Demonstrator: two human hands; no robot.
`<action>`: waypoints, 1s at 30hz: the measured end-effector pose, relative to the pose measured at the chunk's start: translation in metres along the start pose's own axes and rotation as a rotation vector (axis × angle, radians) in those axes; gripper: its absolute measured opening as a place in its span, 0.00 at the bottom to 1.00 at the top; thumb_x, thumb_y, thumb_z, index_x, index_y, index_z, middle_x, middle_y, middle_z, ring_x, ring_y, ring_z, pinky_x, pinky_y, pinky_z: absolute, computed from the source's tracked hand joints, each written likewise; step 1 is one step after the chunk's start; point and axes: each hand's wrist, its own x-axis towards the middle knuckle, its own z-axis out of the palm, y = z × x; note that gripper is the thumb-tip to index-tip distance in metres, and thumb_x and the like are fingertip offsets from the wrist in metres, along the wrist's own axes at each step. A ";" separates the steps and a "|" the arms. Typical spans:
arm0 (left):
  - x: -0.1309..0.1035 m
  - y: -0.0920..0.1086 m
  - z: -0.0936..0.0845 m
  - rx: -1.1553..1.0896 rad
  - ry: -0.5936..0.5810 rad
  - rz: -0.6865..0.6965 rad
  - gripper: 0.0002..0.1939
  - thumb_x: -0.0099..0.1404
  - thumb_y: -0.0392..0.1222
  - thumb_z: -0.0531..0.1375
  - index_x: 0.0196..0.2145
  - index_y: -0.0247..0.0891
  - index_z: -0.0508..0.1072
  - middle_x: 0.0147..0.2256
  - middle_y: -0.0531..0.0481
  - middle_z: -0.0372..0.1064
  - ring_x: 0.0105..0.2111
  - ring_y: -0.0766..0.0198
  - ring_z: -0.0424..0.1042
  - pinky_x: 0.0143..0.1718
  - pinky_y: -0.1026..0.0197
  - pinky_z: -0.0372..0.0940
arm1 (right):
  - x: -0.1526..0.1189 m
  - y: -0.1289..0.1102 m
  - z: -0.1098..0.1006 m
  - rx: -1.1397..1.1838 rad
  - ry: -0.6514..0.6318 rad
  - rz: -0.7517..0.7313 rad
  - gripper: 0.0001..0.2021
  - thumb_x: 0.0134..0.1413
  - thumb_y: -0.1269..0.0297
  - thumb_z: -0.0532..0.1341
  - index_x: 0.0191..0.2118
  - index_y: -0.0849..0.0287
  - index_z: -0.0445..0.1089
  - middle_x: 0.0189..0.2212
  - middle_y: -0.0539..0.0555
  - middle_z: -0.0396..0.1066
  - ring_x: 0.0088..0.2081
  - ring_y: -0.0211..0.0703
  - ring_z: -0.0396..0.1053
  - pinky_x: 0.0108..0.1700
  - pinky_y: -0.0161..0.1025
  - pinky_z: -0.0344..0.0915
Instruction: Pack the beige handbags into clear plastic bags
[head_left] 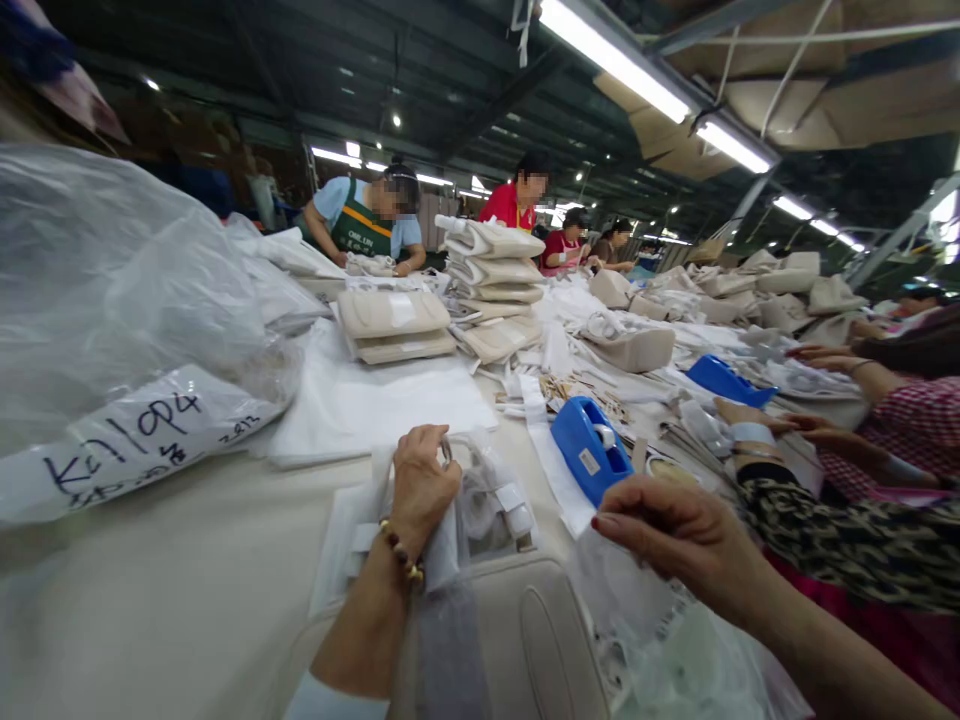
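Observation:
A beige bag [532, 640] lies at the bottom centre with a clear strip across it. Beyond its top edge are wrapped straps [480, 500] and white paper. My left hand [424, 480], with a beaded bracelet at the wrist, is curled round a metal ring and strap there. To the right, my right hand [667, 530] hovers over clear plastic bags [690, 650], thumb and fingertips pressed together; anything between them is too small to make out. A blue tape dispenser [589, 450] stands just beyond my right hand.
A large plastic bag [135, 300] fills the left side. White sheets [375, 395] and stacked beige bags [394, 315] lie ahead. A second blue dispenser [727, 380] and a co-worker's hands [757, 425] are at the right. More people work across the table.

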 end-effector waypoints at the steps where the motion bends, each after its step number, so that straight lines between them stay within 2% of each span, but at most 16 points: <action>1: -0.002 0.001 -0.002 -0.004 0.010 -0.016 0.22 0.52 0.33 0.54 0.47 0.31 0.67 0.45 0.40 0.66 0.48 0.52 0.63 0.52 0.53 0.57 | 0.006 -0.007 0.006 0.084 -0.043 0.023 0.15 0.47 0.51 0.62 0.24 0.59 0.68 0.13 0.45 0.55 0.14 0.29 0.50 0.15 0.29 0.46; 5: -0.008 0.005 -0.005 -0.068 -0.024 -0.088 0.21 0.53 0.36 0.55 0.47 0.32 0.67 0.43 0.37 0.65 0.40 0.47 0.68 0.42 0.46 0.62 | 0.026 -0.026 0.027 0.317 -0.168 0.125 0.15 0.42 0.52 0.65 0.23 0.60 0.66 0.11 0.41 0.51 0.13 0.26 0.45 0.14 0.28 0.42; 10: -0.003 -0.001 -0.008 -0.332 -0.087 -0.211 0.22 0.47 0.28 0.55 0.42 0.36 0.69 0.44 0.42 0.66 0.40 0.56 0.70 0.44 0.54 0.62 | 0.050 -0.030 0.050 0.368 -0.305 0.155 0.16 0.42 0.52 0.65 0.24 0.61 0.66 0.12 0.41 0.53 0.13 0.25 0.45 0.14 0.27 0.43; 12: 0.002 -0.005 -0.012 -0.499 -0.135 -0.315 0.18 0.48 0.30 0.56 0.39 0.35 0.69 0.38 0.44 0.69 0.33 0.60 0.72 0.38 0.57 0.66 | 0.060 -0.025 0.060 0.322 -0.333 0.179 0.16 0.44 0.53 0.63 0.23 0.61 0.64 0.12 0.41 0.54 0.13 0.25 0.47 0.14 0.27 0.44; 14: 0.006 -0.008 -0.017 -0.677 -0.194 -0.422 0.16 0.49 0.35 0.57 0.38 0.33 0.68 0.27 0.48 0.70 0.24 0.62 0.71 0.28 0.59 0.66 | 0.070 -0.020 0.070 0.196 -0.330 0.191 0.13 0.47 0.57 0.61 0.23 0.61 0.63 0.12 0.42 0.54 0.14 0.26 0.50 0.15 0.26 0.45; 16: 0.009 -0.011 -0.020 -0.834 -0.230 -0.494 0.14 0.49 0.38 0.57 0.36 0.33 0.67 0.20 0.52 0.68 0.21 0.64 0.69 0.24 0.62 0.65 | 0.078 -0.017 0.079 0.030 -0.338 0.188 0.11 0.49 0.62 0.59 0.22 0.61 0.63 0.11 0.42 0.55 0.14 0.28 0.52 0.15 0.26 0.47; 18: 0.012 -0.012 -0.022 -0.953 -0.242 -0.526 0.12 0.48 0.40 0.57 0.33 0.33 0.67 0.18 0.52 0.67 0.19 0.66 0.68 0.24 0.64 0.64 | 0.084 -0.017 0.086 -0.088 -0.373 0.188 0.10 0.50 0.65 0.58 0.22 0.61 0.62 0.11 0.42 0.55 0.14 0.28 0.54 0.15 0.27 0.48; 21: 0.014 -0.016 -0.021 -1.059 -0.254 -0.531 0.12 0.46 0.42 0.58 0.29 0.33 0.68 0.18 0.52 0.67 0.19 0.68 0.66 0.22 0.65 0.62 | 0.091 -0.021 0.095 -0.260 -0.389 0.177 0.10 0.54 0.63 0.55 0.25 0.61 0.64 0.11 0.42 0.56 0.13 0.29 0.54 0.16 0.27 0.49; 24: 0.016 -0.020 -0.019 -1.082 -0.246 -0.506 0.13 0.47 0.45 0.57 0.29 0.34 0.68 0.21 0.51 0.68 0.21 0.68 0.67 0.23 0.66 0.62 | 0.097 -0.022 0.103 -0.546 -0.327 0.131 0.10 0.56 0.62 0.53 0.28 0.61 0.66 0.14 0.47 0.63 0.17 0.33 0.62 0.20 0.29 0.54; 27: 0.015 -0.021 -0.018 -1.014 -0.242 -0.460 0.12 0.50 0.46 0.55 0.28 0.35 0.68 0.22 0.50 0.69 0.22 0.66 0.68 0.24 0.64 0.63 | 0.101 -0.020 0.110 -0.711 -0.245 0.100 0.10 0.56 0.63 0.54 0.32 0.63 0.68 0.25 0.58 0.72 0.27 0.43 0.70 0.28 0.35 0.59; 30: 0.011 -0.017 -0.018 -0.846 -0.224 -0.378 0.08 0.53 0.42 0.54 0.28 0.35 0.68 0.23 0.50 0.69 0.23 0.64 0.68 0.27 0.62 0.64 | 0.101 -0.019 0.115 -0.834 -0.191 0.087 0.11 0.56 0.65 0.53 0.38 0.65 0.68 0.34 0.66 0.73 0.36 0.54 0.71 0.33 0.41 0.60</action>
